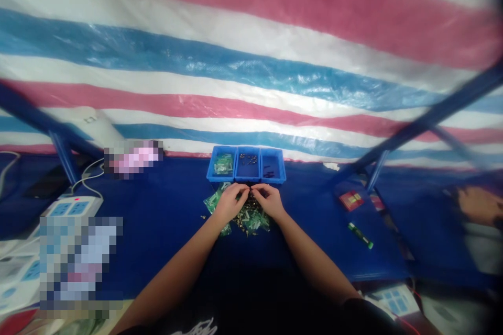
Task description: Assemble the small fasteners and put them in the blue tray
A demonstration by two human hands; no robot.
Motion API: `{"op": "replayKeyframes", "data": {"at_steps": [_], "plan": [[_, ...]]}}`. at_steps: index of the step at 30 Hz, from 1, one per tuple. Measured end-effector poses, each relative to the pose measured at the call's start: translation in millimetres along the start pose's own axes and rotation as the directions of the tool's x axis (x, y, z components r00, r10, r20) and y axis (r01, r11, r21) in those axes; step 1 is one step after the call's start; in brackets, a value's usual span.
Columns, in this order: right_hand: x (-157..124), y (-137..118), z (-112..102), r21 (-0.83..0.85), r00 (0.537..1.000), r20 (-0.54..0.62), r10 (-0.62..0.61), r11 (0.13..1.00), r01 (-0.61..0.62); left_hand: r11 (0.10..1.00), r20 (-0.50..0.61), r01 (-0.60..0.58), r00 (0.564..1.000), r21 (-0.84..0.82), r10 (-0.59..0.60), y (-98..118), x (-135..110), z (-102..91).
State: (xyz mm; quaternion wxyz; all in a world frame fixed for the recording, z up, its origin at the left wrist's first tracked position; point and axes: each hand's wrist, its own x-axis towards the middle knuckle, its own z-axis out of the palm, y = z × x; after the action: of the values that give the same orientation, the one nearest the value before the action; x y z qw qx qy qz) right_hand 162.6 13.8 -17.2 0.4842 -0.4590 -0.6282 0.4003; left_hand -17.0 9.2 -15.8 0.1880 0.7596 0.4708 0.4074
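My left hand [231, 201] and my right hand [269, 200] meet fingertip to fingertip above a loose pile of green pieces [257, 220] mixed with small brass-coloured parts. Both hands are closed in a pinch; whatever lies between the fingertips is too small to make out. Just beyond the hands stand three joined blue bins. The left bin [212, 174] holds green and clear pieces, the middle bin [247, 178] a few small metal parts, and the right bin [280, 174] several dark slim pieces.
A power strip [80, 205] with cables lies at the left, near blurred-out items. On the right are a red box [351, 200] and a green tube [360, 235]. Blue frame bars [416, 128] slant down on both sides. Part of another person [481, 207] shows at the far right.
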Motion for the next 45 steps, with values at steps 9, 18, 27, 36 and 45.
{"op": "replayKeyframes", "data": {"at_steps": [9, 18, 27, 36, 45], "plan": [[-0.7, 6.0, 2.8, 0.067, 0.999, -0.028, 0.024, 0.998, -0.022, 0.998, 0.027, 0.060, 0.998, 0.029, -0.061, 0.4, 1.1, 0.3], [-1.0, 3.7, 2.4, 0.025, 0.998, -0.048, 0.027, 0.999, -0.025, 0.998, 0.005, 0.055, 0.999, -0.031, -0.054, 0.2, 0.1, -0.5], [-1.3, 3.5, 2.2, 0.023, 0.998, -0.058, 0.011, 1.000, -0.010, 0.999, -0.004, 0.045, 0.999, -0.022, -0.045, 3.7, 0.6, -2.5], [-1.6, 4.7, 1.8, 0.019, 0.998, -0.061, 0.007, 1.000, -0.006, 0.996, -0.006, 0.081, 0.997, -0.029, -0.081, 3.7, 1.4, -2.0], [-1.1, 3.6, 1.2, 0.039, 0.997, -0.068, 0.023, 0.999, -0.020, 0.994, -0.005, 0.103, 0.995, -0.045, -0.104, 4.7, 1.0, -1.2]]}}
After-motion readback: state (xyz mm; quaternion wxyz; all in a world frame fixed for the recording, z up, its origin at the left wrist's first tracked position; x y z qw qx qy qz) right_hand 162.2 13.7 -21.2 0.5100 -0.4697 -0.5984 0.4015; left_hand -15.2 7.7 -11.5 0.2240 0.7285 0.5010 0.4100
